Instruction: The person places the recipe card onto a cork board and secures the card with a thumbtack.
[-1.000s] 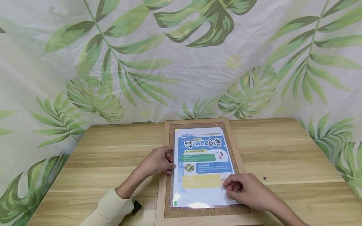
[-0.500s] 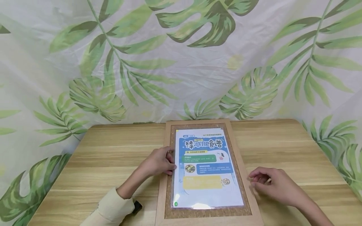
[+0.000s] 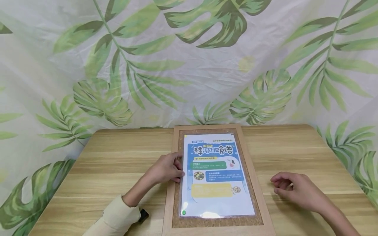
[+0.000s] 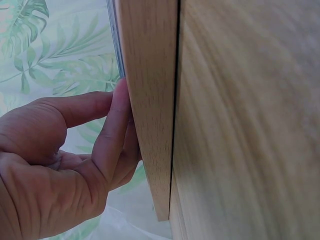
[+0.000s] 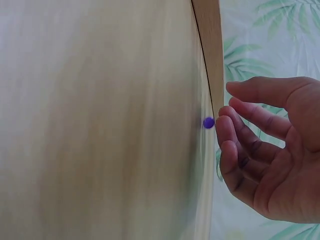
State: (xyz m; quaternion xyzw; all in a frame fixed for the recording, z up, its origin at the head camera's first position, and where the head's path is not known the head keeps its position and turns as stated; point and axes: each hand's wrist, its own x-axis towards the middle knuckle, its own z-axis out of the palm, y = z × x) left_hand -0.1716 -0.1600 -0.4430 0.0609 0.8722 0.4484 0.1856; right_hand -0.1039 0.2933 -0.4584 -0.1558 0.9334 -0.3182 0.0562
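Observation:
A laminated sheet (image 3: 217, 205) with blue, green and yellow printed panels lies on a wood-framed cork board (image 3: 218, 223). A green pushpin (image 3: 184, 212) sits at its lower left corner; small yellow and dark spots mark the two upper corners. My left hand (image 3: 166, 168) rests on the board's left side, its fingertips touching at the sheet's left edge. Over the table right of the board, my right hand (image 3: 299, 190) hovers with loosely bent fingers and nothing between them. Just beyond those fingertips, in the right wrist view, is a purple pushpin (image 5: 208, 122); the head view hides it behind the hand.
The board stands on a wood-grain table (image 3: 118, 157), reaching its back edge. A leaf-patterned cloth (image 3: 147, 65) hangs behind. A small black object (image 3: 143, 216) shows beside my left sleeve (image 3: 118, 216).
My right hand has left the sheet's lower right area and moved right, over the table where the purple pushpin lay in view. My left hand has stayed in place.

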